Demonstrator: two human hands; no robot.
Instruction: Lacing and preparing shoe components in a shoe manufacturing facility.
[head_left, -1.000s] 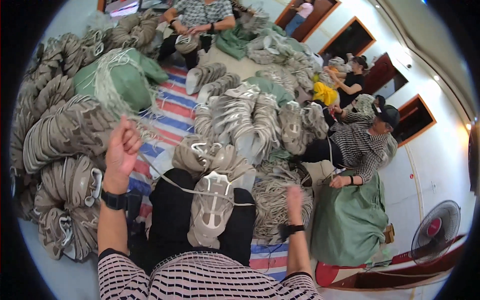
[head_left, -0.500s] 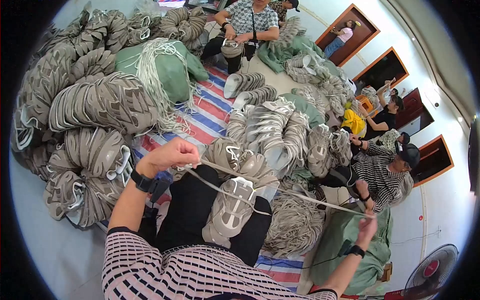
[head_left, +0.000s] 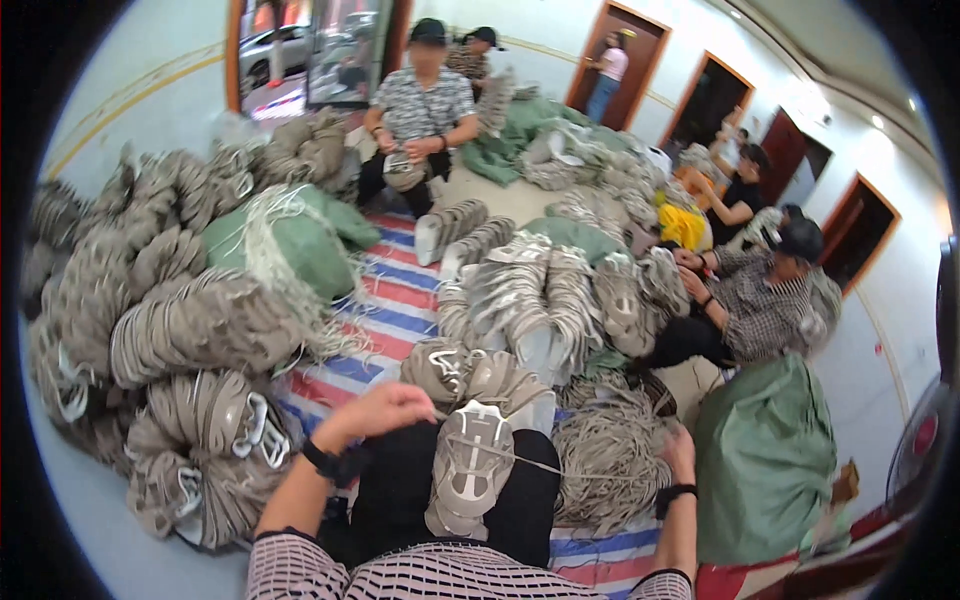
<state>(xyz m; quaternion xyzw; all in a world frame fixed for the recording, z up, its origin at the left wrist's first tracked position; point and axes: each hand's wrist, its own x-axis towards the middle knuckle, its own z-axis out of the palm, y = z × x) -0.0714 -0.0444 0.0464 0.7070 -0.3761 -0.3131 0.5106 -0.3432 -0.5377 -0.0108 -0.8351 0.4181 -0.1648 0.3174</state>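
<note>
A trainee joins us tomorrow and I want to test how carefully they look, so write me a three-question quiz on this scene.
1. True or false: the nearest shoe upper rests in the person's lap.
2. Which of the person's hands is nearer the big lace pile?
A) left hand
B) right hand
C) both are equally near
3. Fill in the colour: the sack draped with pale laces is ____.

Key: 1. True. 2. B. 3. Green.

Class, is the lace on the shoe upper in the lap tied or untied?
Untied: the lace trails off the shoe upper across the dark trousers, with no visible knot.
</note>
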